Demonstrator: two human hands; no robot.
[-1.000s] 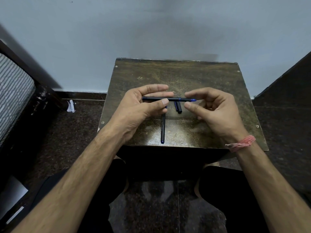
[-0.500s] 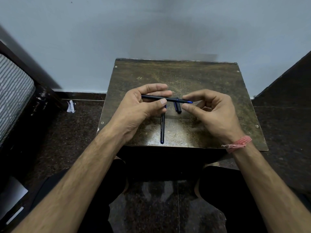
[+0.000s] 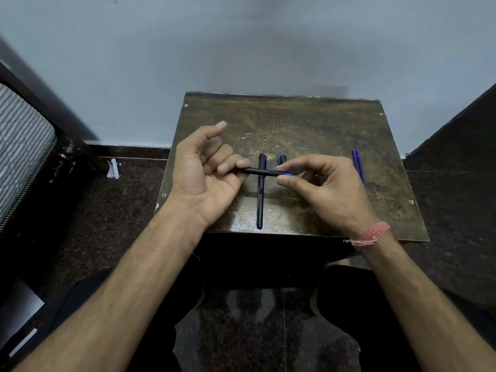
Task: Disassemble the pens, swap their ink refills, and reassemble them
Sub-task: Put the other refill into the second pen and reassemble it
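Observation:
I hold a dark pen [image 3: 264, 172] level above the small brown table [image 3: 295, 122]. My left hand [image 3: 206, 173] grips its left end with the curled lower fingers, palm turned up, index finger raised. My right hand [image 3: 322, 186] pinches the blue tip end between thumb and index finger. Under it a second dark pen [image 3: 259, 200] lies lengthwise on the table, pointing toward me. A dark pen cap [image 3: 281, 159] lies just right of that pen's far end. Two blue refills [image 3: 359, 165] lie side by side near the table's right edge.
A pale wall stands right behind the table. A striped chair [image 3: 24, 146] is at the left, with a scrap of white paper [image 3: 112, 169] on the dark floor. A dark furniture panel [image 3: 461, 135] rises at the right. My knees sit below the table's front edge.
My left hand has rolled palm-up and its index finger has lifted off the pen. The right hand has slid left along the tip end. The two refills at the right have come into sight.

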